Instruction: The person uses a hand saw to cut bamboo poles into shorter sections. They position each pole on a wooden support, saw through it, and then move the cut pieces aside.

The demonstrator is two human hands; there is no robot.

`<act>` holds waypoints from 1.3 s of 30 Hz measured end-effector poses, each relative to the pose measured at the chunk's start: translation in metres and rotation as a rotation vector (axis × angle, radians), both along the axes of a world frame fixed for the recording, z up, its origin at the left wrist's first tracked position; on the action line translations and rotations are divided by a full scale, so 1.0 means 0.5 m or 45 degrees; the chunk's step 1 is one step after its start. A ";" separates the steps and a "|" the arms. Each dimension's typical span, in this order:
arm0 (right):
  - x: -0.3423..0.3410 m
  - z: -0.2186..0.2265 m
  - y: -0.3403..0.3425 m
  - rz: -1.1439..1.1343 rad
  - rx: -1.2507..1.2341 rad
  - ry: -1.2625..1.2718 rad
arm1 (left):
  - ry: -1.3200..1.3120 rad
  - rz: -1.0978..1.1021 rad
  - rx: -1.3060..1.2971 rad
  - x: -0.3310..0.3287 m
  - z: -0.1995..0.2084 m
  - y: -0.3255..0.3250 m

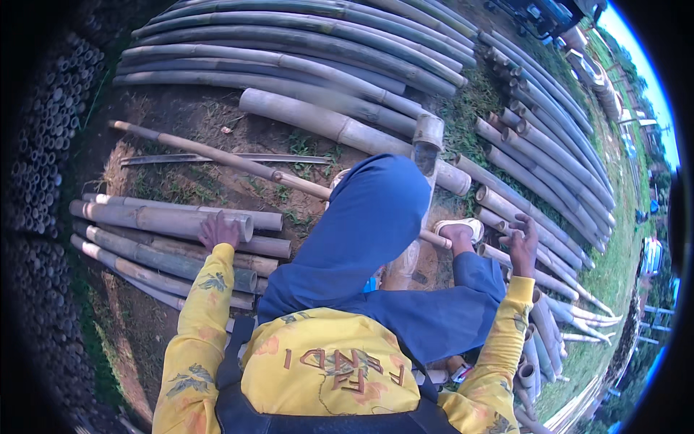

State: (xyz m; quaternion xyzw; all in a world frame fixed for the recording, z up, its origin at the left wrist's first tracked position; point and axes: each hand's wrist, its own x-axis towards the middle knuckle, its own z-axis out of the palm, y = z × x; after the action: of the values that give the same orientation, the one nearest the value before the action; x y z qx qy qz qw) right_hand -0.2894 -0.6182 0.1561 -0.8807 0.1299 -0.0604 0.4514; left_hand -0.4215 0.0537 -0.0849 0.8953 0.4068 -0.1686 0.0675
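Note:
My left hand (pixel 219 230) lies on a thick bamboo pole (pixel 152 216), close to the pole's hollow cut end, its fingers spread over the top. At the right, my right hand (pixel 522 246) is raised above a row of bamboo poles (pixel 567 254); its fingers are apart and slightly bent, and I see nothing in it. A thin bamboo stick (pixel 217 154) runs slantwise beneath my blue-trousered leg, its middle hidden there. Beyond my knee a thick bamboo length (pixel 311 121) lies crosswise. An upright-looking bamboo piece (pixel 428 134) stands out beside the knee.
Long bamboo poles (pixel 303 43) lie side by side at the far side. More cut poles (pixel 542 145) are stacked at the right. A thin split strip (pixel 224 158) lies on the soil. At the far left rises a pile of bamboo ends (pixel 47 137). A dark machine (pixel 538 16) stands at the far right.

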 end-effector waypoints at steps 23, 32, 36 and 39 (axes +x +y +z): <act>-0.374 -0.060 -0.048 -0.099 -0.978 0.827 | -0.664 0.187 -1.937 0.143 0.366 -0.359; -0.192 -0.143 -0.225 -0.197 -0.263 0.463 | -0.930 -1.223 -0.891 0.279 0.564 -0.493; -0.004 -0.246 -0.308 -0.481 -0.043 0.271 | -0.899 -1.215 -1.279 0.400 0.556 -0.435; 0.081 -0.441 -0.449 -1.098 0.278 0.091 | -0.583 -0.991 -1.455 0.449 0.561 -0.424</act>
State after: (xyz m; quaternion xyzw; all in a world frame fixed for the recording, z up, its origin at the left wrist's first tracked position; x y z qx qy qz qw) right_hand -0.2488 -0.8424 -0.0644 -0.6947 0.5064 -0.1985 0.4706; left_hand -0.1971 -0.1583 0.1958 0.8129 -0.1170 -0.1750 0.5430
